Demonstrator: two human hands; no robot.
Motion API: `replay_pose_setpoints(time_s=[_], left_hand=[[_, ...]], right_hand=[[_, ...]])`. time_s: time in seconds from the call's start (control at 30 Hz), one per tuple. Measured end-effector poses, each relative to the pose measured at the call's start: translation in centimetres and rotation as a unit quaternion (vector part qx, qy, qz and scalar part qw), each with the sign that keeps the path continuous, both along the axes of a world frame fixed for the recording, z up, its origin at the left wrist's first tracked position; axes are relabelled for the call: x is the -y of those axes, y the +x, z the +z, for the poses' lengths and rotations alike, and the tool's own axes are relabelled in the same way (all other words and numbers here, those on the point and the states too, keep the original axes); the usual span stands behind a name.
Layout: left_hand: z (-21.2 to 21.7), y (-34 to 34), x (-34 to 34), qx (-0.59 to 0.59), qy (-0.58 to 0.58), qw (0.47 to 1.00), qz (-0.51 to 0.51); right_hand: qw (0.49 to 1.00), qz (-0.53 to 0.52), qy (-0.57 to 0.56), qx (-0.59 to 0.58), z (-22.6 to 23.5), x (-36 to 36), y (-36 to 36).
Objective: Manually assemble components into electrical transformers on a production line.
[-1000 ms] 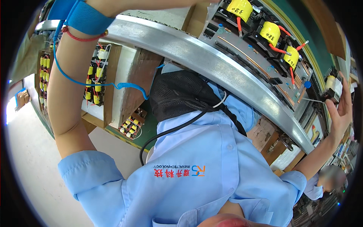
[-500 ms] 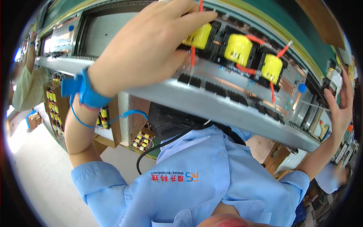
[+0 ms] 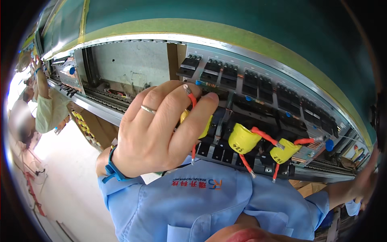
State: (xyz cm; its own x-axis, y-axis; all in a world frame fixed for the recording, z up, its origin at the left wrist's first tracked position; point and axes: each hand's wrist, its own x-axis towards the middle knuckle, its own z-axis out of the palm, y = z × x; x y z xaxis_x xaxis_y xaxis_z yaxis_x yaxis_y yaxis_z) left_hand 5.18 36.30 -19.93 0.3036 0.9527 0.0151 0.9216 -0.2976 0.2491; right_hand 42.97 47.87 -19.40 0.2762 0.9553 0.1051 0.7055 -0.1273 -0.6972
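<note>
A long metal-framed circuit board [image 3: 258, 60] with rows of black sockets fills the upper view. Three yellow wound coils with red leads sit on its near edge. My left hand [image 3: 161, 129], with a ring and a blue wrist strap, is closed around the leftmost yellow coil [image 3: 206, 128], with one red lead [image 3: 192, 101] running up between the fingers. The middle coil [image 3: 242, 138] and the right coil [image 3: 287, 150] stand free beside it. My right hand [image 3: 365, 181] grips the board's far right end, half lost in the dark rim.
Small blue parts [image 3: 329, 144] sit on the board's right end. Another person in a pale sleeve [image 3: 48, 109] stands at far left with a hand [image 3: 38, 66] raised to the same board. Shelves with yellow parts [image 3: 86, 129] stand below, over a pale floor.
The board now fills the view from closer up, showing its top face. My left hand has slid from the board's top down onto the leftmost yellow coil and closed on it.
</note>
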Motion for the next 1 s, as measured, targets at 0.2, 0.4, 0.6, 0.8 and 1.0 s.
replay_pose_setpoints(time_s=[0.2, 0.4, 0.6, 0.8, 1.0], left_hand=[[1.0, 1.1, -0.8, -0.020, -0.037, 0.998, 0.043], [0.9, 1.9, -0.2, -0.054, -0.034, 0.995, 0.079], [0.8, 1.8, -0.3, -0.049, -0.038, 0.996, 0.063], [1.6, 0.1, 0.1, -0.076, -0.022, 0.997, -0.014], [1.5, 0.6, 0.4, 0.019, -0.065, 0.998, 0.009]], right_hand=[[0.760, 0.632, 0.056, 0.139, 0.8, 0.7, -7.0], [0.733, 0.667, 0.003, 0.133, -0.9, 1.8, -8.6], [0.708, 0.690, -0.019, 0.148, 0.4, 1.5, -9.0], [0.711, 0.680, 0.013, 0.175, 1.4, 0.5, -9.6], [0.887, 0.378, 0.212, 0.157, 4.6, -3.2, -3.6]])
